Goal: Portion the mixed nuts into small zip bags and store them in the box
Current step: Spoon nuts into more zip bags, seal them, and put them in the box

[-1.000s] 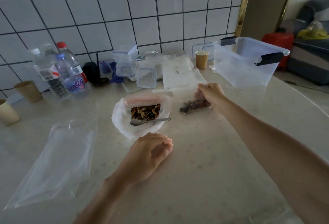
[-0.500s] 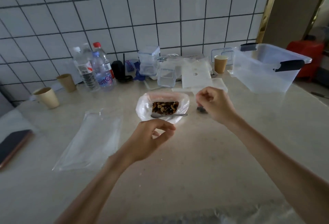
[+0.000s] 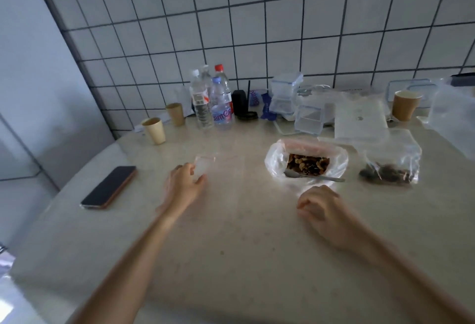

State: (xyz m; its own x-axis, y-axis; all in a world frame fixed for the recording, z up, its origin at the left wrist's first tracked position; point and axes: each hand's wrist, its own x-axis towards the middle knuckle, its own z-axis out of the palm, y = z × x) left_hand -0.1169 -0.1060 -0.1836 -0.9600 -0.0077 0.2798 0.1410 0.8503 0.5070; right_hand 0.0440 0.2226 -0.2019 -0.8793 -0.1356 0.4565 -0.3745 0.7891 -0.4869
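An open white bag of mixed nuts (image 3: 307, 163) sits mid-table with a metal spoon (image 3: 314, 176) lying in its front. To its right lies a small zip bag (image 3: 390, 163) with nuts inside. The clear storage box (image 3: 453, 118) shows partly at the far right edge. My left hand (image 3: 183, 184) reaches left of the nuts and pinches the corner of an empty clear bag (image 3: 218, 169) that lies flat on the table. In front of the nut bag my right hand (image 3: 321, 206) rests on the table, loosely curled and holding nothing.
A phone (image 3: 109, 187) lies at the left. Water bottles (image 3: 213, 100), paper cups (image 3: 154, 130), small clear containers (image 3: 308, 119) and a white flat lid (image 3: 359, 120) line the tiled back wall. Another paper cup (image 3: 406, 105) stands at the back right.
My right hand let go of the filled zip bag and drew back toward me. My left hand reached left and took the empty clear bag's corner. The view swung left.
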